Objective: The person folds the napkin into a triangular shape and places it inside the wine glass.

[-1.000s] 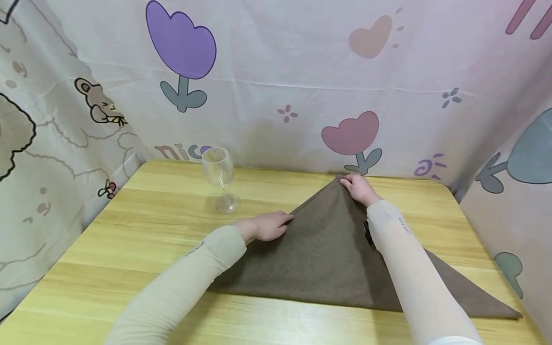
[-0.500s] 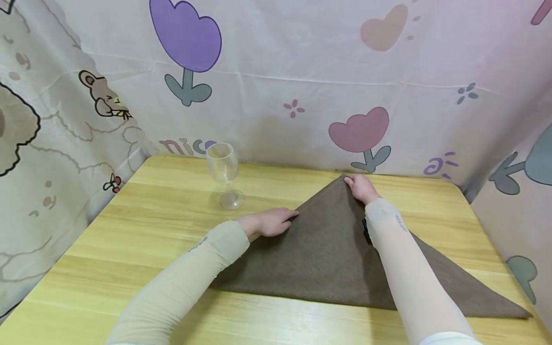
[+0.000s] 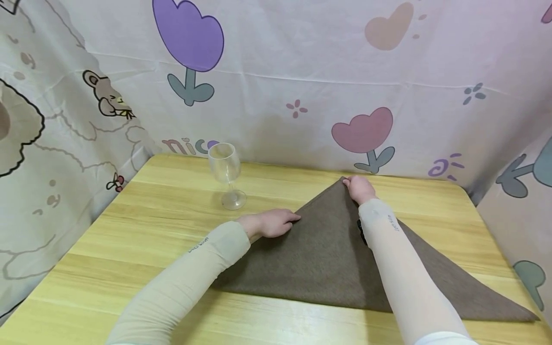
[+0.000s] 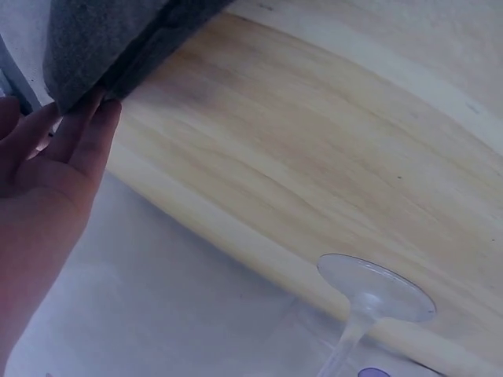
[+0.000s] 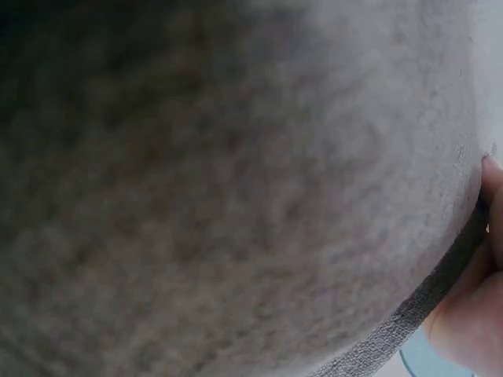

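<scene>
A brown cloth, folded into a large triangle, lies across the wooden table with its long fold toward me. My right hand pinches the far corner between thumb and fingers; in the right wrist view the cloth fills most of the picture, with part of that hand at the edge. My left hand holds the sloping left edge, index finger stretched along it. The left wrist view has this hand's fingertips against the grey-looking cloth edge. The cloth's lower left corner is hidden behind my left forearm.
A clear wine glass stands upright beyond my left hand, near the back of the table. Its foot shows in the left wrist view. A patterned curtain hangs behind the table and along both sides.
The right hand has drawn the far corner slightly left and toward me. My left hand stays about where it was on the edge. The head view has shifted a little.
</scene>
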Available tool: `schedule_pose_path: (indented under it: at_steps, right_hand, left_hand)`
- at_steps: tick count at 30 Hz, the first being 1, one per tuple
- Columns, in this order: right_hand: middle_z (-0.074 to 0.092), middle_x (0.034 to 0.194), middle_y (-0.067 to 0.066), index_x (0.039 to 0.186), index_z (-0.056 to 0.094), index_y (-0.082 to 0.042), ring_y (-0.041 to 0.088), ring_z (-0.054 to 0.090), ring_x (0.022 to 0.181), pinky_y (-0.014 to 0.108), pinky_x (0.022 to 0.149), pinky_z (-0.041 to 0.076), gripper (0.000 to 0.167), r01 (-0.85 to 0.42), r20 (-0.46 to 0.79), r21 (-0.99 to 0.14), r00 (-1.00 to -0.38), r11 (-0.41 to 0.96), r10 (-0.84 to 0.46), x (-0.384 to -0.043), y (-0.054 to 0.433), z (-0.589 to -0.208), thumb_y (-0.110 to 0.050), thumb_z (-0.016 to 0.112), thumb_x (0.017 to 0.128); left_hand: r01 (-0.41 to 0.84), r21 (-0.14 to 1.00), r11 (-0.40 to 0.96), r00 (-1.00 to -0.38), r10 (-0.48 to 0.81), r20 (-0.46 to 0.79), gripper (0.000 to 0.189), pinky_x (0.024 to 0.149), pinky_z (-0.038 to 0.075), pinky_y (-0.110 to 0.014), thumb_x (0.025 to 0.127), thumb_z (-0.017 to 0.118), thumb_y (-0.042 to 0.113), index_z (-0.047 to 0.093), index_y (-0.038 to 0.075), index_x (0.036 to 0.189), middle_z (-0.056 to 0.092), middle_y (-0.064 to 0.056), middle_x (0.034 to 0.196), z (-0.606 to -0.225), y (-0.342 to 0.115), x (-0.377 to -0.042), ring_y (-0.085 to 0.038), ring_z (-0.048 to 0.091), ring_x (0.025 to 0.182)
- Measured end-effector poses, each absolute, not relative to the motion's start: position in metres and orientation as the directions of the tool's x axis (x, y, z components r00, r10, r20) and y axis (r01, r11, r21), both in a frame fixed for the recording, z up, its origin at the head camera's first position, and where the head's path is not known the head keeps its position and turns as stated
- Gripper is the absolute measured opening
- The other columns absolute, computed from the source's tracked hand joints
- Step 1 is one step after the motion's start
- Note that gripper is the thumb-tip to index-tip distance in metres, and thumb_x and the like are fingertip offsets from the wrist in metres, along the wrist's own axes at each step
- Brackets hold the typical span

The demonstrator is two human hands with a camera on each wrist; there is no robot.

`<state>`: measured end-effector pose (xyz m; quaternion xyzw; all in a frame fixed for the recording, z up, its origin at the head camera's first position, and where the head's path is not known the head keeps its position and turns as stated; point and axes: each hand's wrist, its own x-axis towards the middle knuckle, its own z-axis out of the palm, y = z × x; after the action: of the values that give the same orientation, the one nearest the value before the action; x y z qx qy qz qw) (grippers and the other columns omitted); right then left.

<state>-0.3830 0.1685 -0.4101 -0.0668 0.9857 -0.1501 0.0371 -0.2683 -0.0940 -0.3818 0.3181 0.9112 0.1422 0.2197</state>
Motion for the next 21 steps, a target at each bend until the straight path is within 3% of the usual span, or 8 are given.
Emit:
schedule_pose_path:
  at_steps: [7,12,17,21]
  right_hand:
    - [0.061,0.102,0.023,0.101,0.061,0.001,0.035,0.056,0.088,0.047,0.082,0.045,0.037,-0.072,-0.084,-0.306,-0.991,0.949,-0.102,-0.382,0.168,-0.409,-0.026,0.035,0.102]
    - [0.055,0.079,0.018,0.083,0.053,0.002,0.028,0.051,0.072,0.04,0.068,0.043,0.033,-0.132,-0.137,-0.314,-0.974,0.94,-0.183,-0.38,0.174,-0.403,-0.026,0.043,0.099]
    - [0.041,0.067,0.006,0.074,0.043,-0.003,0.02,0.041,0.063,0.031,0.06,0.035,0.018,-0.24,-0.191,-0.373,-0.925,0.896,-0.327,-0.38,0.185,-0.393,-0.01,0.054,0.085]
    - [0.029,0.058,-0.002,0.061,0.034,-0.01,0.014,0.031,0.055,0.026,0.055,0.028,0.027,-0.274,-0.213,-0.346,-0.909,0.897,-0.359,-0.381,0.193,-0.388,-0.002,0.055,0.076]
  left_hand:
    - [0.536,0.373,0.757,-0.699,0.646,-0.306,0.039,0.11,0.032,-0.037,0.099,0.037,0.01,0.047,0.004,0.136,0.047,-0.015,0.14,-0.381,-0.092,-0.267,-0.026,0.042,0.132]
    - [0.549,0.341,0.763,-0.703,0.642,-0.305,0.038,0.11,0.033,-0.037,0.098,0.04,0.009,0.049,-0.002,0.133,0.047,-0.017,0.138,-0.381,-0.089,-0.263,-0.027,0.044,0.13]
    - [0.548,0.31,0.777,-0.718,0.627,-0.302,0.039,0.108,0.035,-0.036,0.097,0.043,0.01,0.048,-0.005,0.133,0.047,-0.018,0.136,-0.382,-0.086,-0.261,-0.028,0.046,0.128]
    - [0.531,0.293,0.795,-0.731,0.605,-0.316,0.041,0.107,0.036,-0.036,0.096,0.046,0.012,0.047,-0.006,0.133,0.046,-0.018,0.136,-0.383,-0.085,-0.261,-0.027,0.046,0.126]
